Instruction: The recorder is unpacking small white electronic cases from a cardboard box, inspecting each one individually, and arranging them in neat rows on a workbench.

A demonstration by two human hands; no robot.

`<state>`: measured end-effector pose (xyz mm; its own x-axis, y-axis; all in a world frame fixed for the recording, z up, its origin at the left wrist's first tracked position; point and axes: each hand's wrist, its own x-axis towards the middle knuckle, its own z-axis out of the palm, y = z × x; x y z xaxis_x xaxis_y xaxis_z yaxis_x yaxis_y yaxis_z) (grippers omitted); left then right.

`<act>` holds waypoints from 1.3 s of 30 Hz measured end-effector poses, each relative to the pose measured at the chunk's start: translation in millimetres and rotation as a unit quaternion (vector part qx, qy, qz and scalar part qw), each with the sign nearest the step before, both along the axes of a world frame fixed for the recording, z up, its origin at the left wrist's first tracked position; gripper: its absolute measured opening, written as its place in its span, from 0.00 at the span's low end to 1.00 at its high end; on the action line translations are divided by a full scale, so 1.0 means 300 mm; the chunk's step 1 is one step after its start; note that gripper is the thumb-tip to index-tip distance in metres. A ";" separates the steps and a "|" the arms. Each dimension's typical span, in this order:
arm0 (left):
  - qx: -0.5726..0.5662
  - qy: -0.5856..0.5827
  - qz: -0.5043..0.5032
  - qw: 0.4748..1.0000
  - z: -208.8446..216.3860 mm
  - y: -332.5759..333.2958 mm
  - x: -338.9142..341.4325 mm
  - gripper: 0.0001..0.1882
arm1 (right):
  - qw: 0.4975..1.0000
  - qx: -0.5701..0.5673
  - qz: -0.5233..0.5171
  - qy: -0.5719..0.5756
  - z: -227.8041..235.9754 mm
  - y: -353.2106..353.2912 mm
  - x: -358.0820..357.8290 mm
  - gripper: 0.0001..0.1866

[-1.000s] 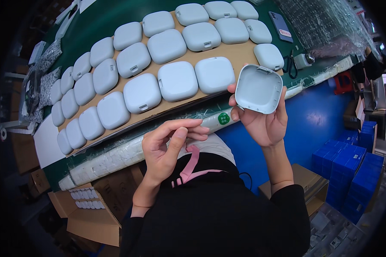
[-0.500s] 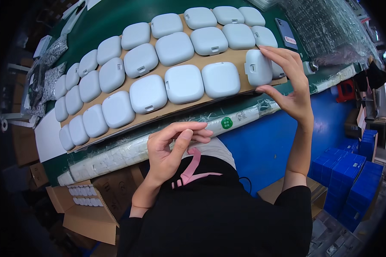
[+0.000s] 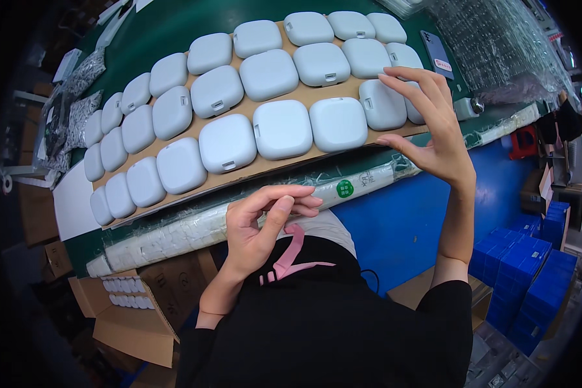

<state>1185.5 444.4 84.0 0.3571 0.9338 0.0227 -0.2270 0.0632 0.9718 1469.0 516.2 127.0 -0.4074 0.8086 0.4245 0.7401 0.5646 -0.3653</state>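
Three rows of white rounded-square cases, each with a small slot on the edge where that edge shows, lie on a brown cardboard sheet [image 3: 291,163]. At the right end of the near row, one white case [image 3: 381,107] rests flat on the cardboard. My right hand [image 3: 436,123] curves around that case's right side, its thumb and fingers spread apart and holding nothing. My left hand [image 3: 255,223] hovers in front of my body, before the table edge. Its fingers are loosely bent with the thumb beside them, and nothing is in it.
A phone [image 3: 436,55] lies on the green table [image 3: 165,39] at the far right, beside stacked clear plastic trays [image 3: 491,55]. A wrapped white roll [image 3: 174,236] runs along the near edge. Below stand an open carton [image 3: 132,330] and blue boxes [image 3: 517,265].
The case that was tilted up between my right thumb and fingers now lies flat in the near row. My right hand has opened and let it go. My left hand has barely moved.
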 end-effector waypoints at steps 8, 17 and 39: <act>-0.008 0.005 -0.015 1.000 -0.001 0.011 0.008 0.13 | 0.999 0.009 0.030 -0.029 -0.024 -0.014 -0.097 0.35; -0.020 0.042 0.008 0.999 0.009 0.014 0.025 0.13 | 0.997 0.076 0.023 0.002 -0.028 -0.029 -0.126 0.35; 0.005 -0.093 -0.054 0.994 -0.059 -0.015 -0.014 0.20 | 0.968 0.179 0.104 0.141 -0.153 -0.218 -0.205 0.39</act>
<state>1181.4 439.8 66.3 0.4445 0.8894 0.1073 -0.3960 0.0877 0.9141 1407.4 450.9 81.0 -0.3727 0.5020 0.7804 0.4960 0.8186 -0.2896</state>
